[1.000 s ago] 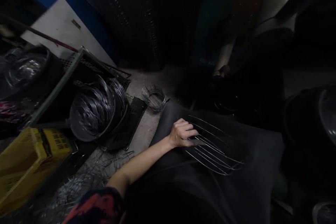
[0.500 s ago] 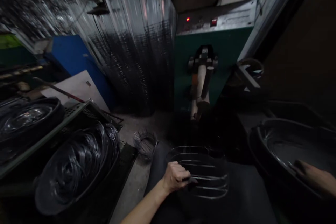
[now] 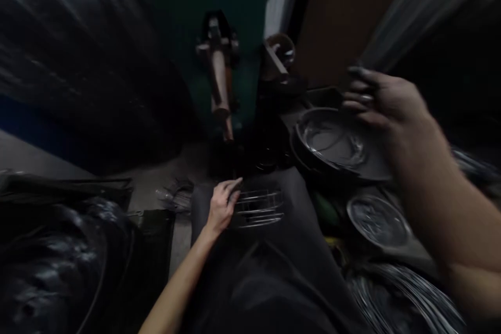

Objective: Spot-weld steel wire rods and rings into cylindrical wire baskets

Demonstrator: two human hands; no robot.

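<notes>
A small wire rack (image 3: 258, 207) of parallel metal rods lies on my lap, on dark cloth. My left hand (image 3: 223, 204) rests on its left edge, fingers bent over the rods and holding it. My right hand (image 3: 381, 98) is raised at the upper right, blurred by motion, its fingers curled together above a dark round basin (image 3: 332, 143). What those fingers hold, if anything, is too smeared to make out.
A green machine (image 3: 219, 36) with a downward-pointing arm stands ahead. A smaller round pan (image 3: 378, 219) and wire coils (image 3: 407, 292) lie at the right. Dark crates and wire bundles (image 3: 58, 261) crowd the left. A loose wire piece (image 3: 176, 193) lies on the floor.
The view has swung to the right. My right hand has risen from the basin's rim up into view. My left hand stays on the wire rack, its fingers now looser.
</notes>
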